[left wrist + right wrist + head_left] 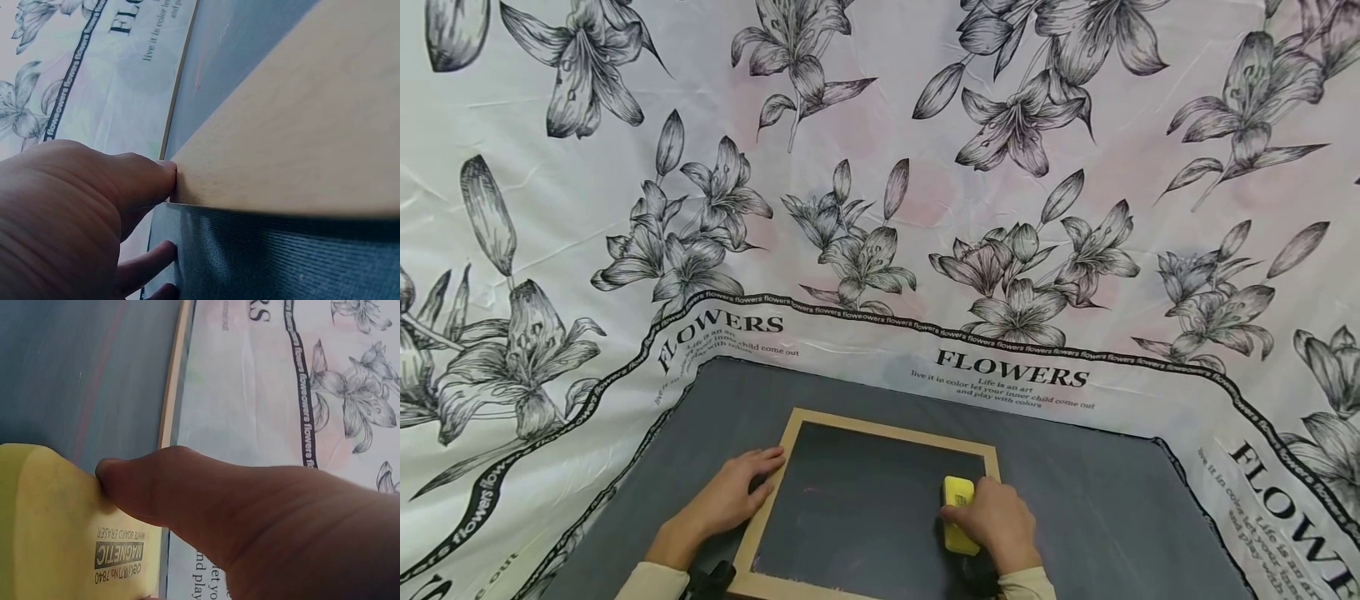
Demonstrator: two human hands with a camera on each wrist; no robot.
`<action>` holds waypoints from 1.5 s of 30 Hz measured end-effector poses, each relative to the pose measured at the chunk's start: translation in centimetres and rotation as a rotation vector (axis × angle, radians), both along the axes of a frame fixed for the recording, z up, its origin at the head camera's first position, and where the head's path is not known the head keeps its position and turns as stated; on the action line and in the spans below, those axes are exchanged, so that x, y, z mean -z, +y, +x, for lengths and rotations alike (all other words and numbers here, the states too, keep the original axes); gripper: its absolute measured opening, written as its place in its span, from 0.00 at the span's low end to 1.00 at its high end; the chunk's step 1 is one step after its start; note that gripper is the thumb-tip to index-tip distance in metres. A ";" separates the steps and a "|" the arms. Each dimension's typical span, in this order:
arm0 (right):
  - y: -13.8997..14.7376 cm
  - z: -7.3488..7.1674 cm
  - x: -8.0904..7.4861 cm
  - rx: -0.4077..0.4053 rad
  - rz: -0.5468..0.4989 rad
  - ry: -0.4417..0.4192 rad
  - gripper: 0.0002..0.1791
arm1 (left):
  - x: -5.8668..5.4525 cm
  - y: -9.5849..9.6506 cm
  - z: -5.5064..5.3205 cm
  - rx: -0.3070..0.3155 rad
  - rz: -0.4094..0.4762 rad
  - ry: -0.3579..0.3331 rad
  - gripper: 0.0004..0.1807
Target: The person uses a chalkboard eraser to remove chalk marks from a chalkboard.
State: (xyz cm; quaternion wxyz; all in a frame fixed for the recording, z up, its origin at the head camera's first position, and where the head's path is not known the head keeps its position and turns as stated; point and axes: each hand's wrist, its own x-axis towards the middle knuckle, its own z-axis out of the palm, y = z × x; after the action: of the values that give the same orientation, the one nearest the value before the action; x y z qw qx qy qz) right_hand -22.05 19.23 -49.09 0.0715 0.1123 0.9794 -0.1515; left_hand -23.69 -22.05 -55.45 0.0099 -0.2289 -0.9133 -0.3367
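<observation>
A small blackboard (pixel 857 508) with a pale wooden frame (pixel 895 431) lies on the dark grey cloth. My left hand (pixel 730 493) touches the frame's left side with its fingertips and thumb. In the left wrist view its thumb (pixel 147 181) presses against the frame's edge, with other fingers lower down. My right hand (pixel 1006 521) grips a yellow whiteboard eraser (pixel 957 496) on the board's right part. The right wrist view shows the thumb across the labelled eraser (pixel 56 519); the fingers behind it are mostly hidden. Faint reddish chalk marks (pixel 94 394) show on the board.
Grey cloth (pixel 1105 500) surrounds the board. White cloth printed with lilies and lettering (pixel 880 358) borders the grey and rises at the back and sides. Dark wrist straps (pixel 711 577) sit at the sleeves.
</observation>
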 end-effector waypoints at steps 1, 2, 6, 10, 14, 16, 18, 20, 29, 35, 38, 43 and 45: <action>0.1 0.0 0.0 0.001 0.000 0.001 0.35 | 0.0 0.0 0.0 0.001 0.001 0.000 0.26; 0.2 0.0 -0.1 0.004 -0.001 0.000 0.35 | 0.0 0.0 0.0 0.002 0.002 0.000 0.26; 0.6 0.1 -0.2 0.018 -0.008 -0.012 0.36 | -0.1 0.0 0.0 0.001 -0.003 -0.006 0.25; 1.0 0.2 -0.3 0.038 -0.015 -0.014 0.37 | -0.1 0.0 0.1 -0.001 0.003 -0.015 0.25; 1.3 0.3 -0.4 0.046 -0.012 -0.015 0.38 | -0.2 0.1 0.1 0.001 0.005 -0.014 0.26; 1.5 0.3 -0.4 0.045 -0.012 -0.018 0.38 | -0.2 0.1 0.1 0.002 0.003 -0.011 0.26; 1.7 0.4 -0.4 0.040 -0.011 -0.019 0.38 | -0.2 0.1 0.1 0.000 0.004 -0.009 0.26; 1.8 0.4 -0.4 0.042 -0.014 -0.025 0.38 | -0.2 0.1 0.1 -0.001 0.003 -0.007 0.25; 2.3 0.4 -0.5 0.042 -0.019 -0.043 0.39 | -0.1 0.1 0.1 -0.006 0.001 -0.001 0.25; 2.6 0.5 -0.5 0.040 -0.026 -0.028 0.37 | -0.1 0.2 0.1 -0.012 -0.001 0.006 0.25; 2.7 0.6 -0.6 0.042 -0.029 -0.020 0.37 | 0.0 0.2 0.1 -0.016 0.002 0.001 0.25; 2.8 0.6 -0.6 0.058 -0.034 -0.037 0.37 | 0.0 0.1 0.0 -0.015 0.002 0.000 0.25; 2.8 0.6 -0.6 0.063 -0.036 -0.042 0.37 | 0.1 0.1 0.0 -0.011 0.000 0.000 0.25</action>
State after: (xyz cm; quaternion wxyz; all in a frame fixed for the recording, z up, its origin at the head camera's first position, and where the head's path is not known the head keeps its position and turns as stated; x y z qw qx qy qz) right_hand -21.45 22.00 -48.54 0.0895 0.1448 0.9708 -0.1691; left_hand -23.71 -21.96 -55.50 0.0119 -0.2239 -0.9146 -0.3364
